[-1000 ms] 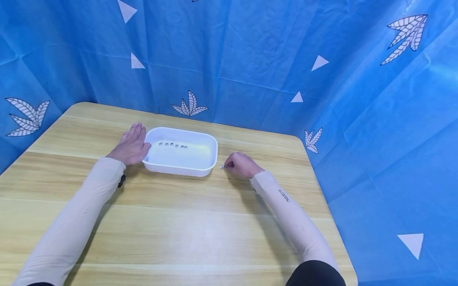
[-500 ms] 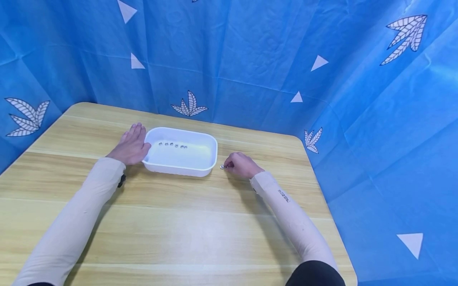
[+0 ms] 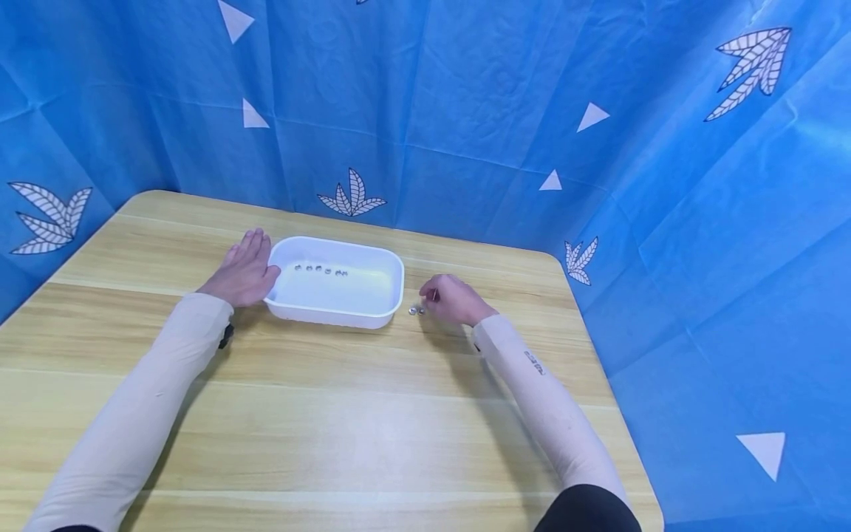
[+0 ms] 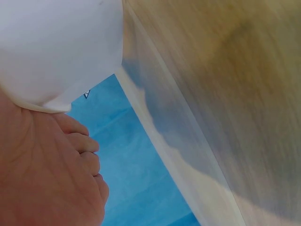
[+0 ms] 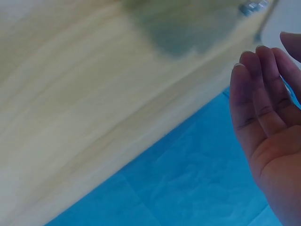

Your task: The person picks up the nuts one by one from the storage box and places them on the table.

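My left hand (image 3: 244,272) rests with straight fingers at the left end of a white plastic tray (image 3: 332,316), its thumb over the rim. The left wrist view shows the palm of that hand (image 4: 51,165) against the tray's wall (image 4: 61,47). Inside the tray lies a row of several small shiny pieces (image 3: 328,271). Two more shiny pieces (image 3: 413,311) sit close together on the table, right of the tray. Just above and right of them is my right hand (image 3: 455,299); the right wrist view shows its fingers (image 5: 256,94) loosely bent, thumb apart, nothing held.
The wood-grain table (image 3: 319,436) stretches toward me from the tray. Blue curtains (image 3: 465,89) with white leaves and triangles hang along its back and right edges.
My right hand has let go of the shiny piece by the tray and lifted slightly away, baring both pieces on the table. The left hand and tray have not moved.
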Demonstrator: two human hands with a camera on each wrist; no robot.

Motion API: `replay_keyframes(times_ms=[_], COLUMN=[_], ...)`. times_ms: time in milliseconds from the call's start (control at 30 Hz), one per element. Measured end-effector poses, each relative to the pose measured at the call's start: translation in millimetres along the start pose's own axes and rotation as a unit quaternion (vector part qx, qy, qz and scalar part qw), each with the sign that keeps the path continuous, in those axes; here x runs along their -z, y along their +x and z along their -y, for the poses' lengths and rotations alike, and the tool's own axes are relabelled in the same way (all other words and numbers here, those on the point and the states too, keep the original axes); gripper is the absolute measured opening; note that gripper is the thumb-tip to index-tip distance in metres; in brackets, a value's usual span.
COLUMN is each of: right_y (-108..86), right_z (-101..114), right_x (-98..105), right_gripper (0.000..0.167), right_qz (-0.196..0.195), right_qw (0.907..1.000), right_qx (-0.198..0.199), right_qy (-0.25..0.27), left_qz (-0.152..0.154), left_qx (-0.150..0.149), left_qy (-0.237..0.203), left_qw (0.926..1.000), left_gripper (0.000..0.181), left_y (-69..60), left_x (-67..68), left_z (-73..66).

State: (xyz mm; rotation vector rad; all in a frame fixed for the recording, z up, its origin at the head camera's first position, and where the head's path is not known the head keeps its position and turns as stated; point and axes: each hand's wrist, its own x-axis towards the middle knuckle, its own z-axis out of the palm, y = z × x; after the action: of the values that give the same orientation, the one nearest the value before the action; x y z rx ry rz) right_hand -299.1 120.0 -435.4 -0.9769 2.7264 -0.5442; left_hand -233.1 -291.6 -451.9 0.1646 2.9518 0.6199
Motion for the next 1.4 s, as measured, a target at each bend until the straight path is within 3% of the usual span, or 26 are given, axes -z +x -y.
replay_keyframes(times_ms=[467, 1033, 1400], right_y=[15.1, 45.2, 65.4], right_z=[24, 64, 87], right_x=[24, 32, 30], right_gripper=[0.022, 0.021, 0.023], right_qz=[-0.06, -0.062, -0.037], right_qw=[0.9967, 0.9964, 0.9982], right_qx=[0.017, 0.029, 0.028], right_qy=[0.052, 0.051, 0.039], left_qz=[-0.006, -0.005, -0.007], left_qx=[0.0, 0.0, 0.002], left_qy=[0.0, 0.002, -0.002], left_qw=[1.0, 1.0, 1.0], left_gripper=[0.075, 0.076, 0.076], left_y=[-0.5, 0.8, -1.5], left_x=[0.9, 0.6, -1.1], left_z=[-0.1, 0.6, -0.3])
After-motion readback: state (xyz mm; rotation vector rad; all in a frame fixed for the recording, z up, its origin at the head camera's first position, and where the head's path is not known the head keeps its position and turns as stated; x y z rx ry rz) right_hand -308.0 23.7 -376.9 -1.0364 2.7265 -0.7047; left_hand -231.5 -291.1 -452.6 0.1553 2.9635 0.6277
